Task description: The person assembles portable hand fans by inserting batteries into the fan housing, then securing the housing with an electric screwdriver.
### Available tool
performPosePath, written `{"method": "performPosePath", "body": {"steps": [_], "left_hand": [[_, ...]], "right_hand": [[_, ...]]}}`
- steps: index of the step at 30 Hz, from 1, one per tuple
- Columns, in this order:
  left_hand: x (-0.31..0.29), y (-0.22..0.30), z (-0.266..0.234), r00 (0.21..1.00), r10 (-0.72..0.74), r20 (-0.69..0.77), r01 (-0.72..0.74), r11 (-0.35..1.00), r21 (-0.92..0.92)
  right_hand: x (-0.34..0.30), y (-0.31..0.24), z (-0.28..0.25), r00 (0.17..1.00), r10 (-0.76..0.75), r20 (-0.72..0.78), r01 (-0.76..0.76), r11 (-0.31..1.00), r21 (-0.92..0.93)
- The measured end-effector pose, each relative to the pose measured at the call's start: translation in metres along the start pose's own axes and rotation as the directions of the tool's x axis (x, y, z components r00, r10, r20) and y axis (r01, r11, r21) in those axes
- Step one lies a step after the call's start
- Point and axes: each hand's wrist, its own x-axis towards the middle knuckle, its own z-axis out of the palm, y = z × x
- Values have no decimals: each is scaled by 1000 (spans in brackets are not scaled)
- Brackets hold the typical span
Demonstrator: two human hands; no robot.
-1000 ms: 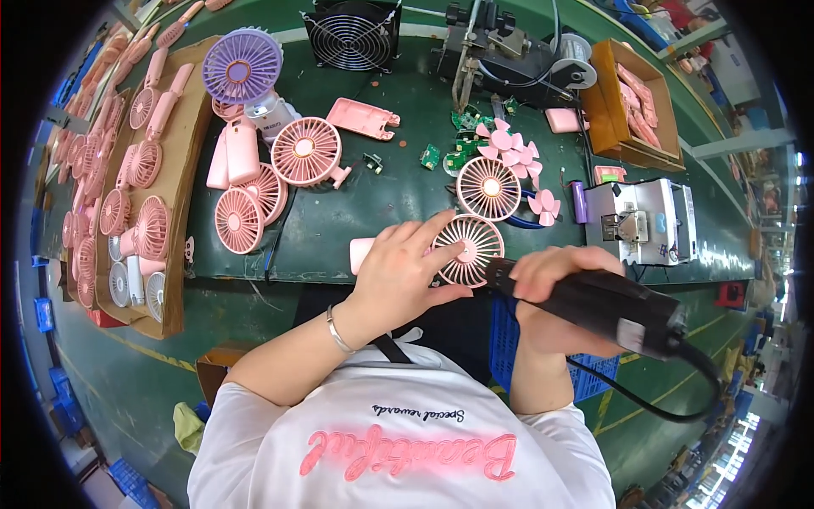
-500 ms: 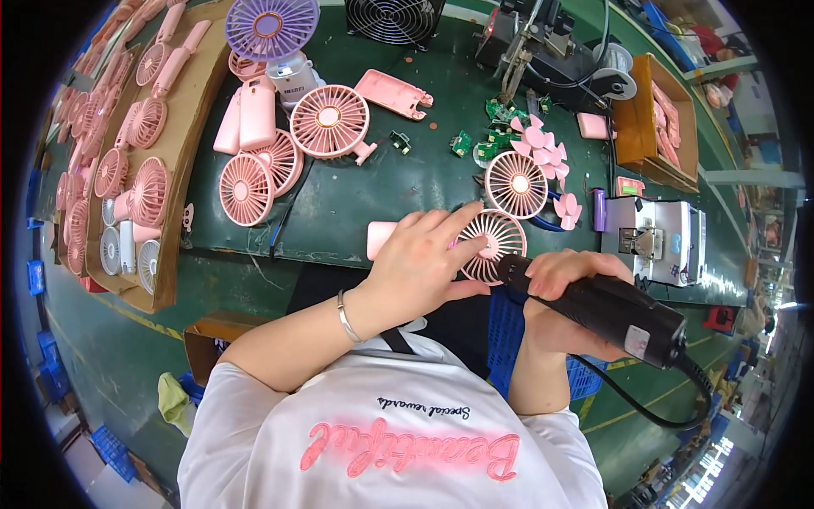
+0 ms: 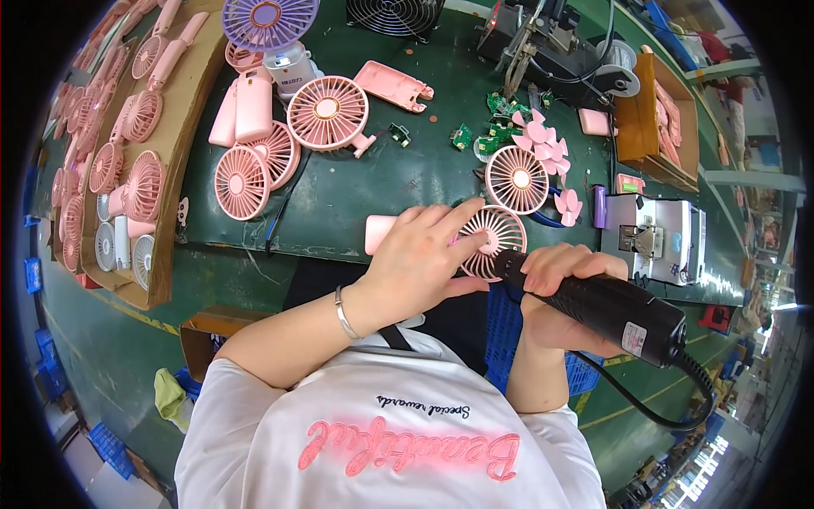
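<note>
A pink handheld fan [image 3: 505, 231] lies at the near edge of the bench, its handle poking out left of my left hand [image 3: 420, 253]. The fingers of that hand are closed over the fan, with fingertips on its round grille. My right hand [image 3: 564, 288] is wrapped round a black corded electric screwdriver [image 3: 615, 312]. The tool's nose meets the lower right of the grille; its bit is hidden. Just beyond lies a separate round pink grille [image 3: 517, 180], with pink fan blades [image 3: 543, 140] and green circuit boards [image 3: 496, 142] behind it.
Pink fans [image 3: 328, 113] and a purple fan [image 3: 270, 21] stand at the left of the green bench [image 3: 407, 182]. Farther left, a cardboard box [image 3: 161, 246] holds several fans. On the right are a wire spool [image 3: 617, 68], a box of pink parts [image 3: 640, 110] and a white machine [image 3: 678, 242].
The view has shifted slightly. Both hands keep their grip, and the screwdriver's nose stays at the fan's grille with hardly any movement.
</note>
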Motion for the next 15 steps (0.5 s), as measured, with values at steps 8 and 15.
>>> {"method": "performPosePath", "body": {"steps": [8,15], "left_hand": [[-1,1,-1,1000,-13,-7,13,1000,-19],[2,0,-1,996,-49,-79,39,992,-122]], "right_hand": [[2,-1,1,1000,7,-18,-7,1000,9],[11,-22,14,994,2,-112,-7,999,-44]]}}
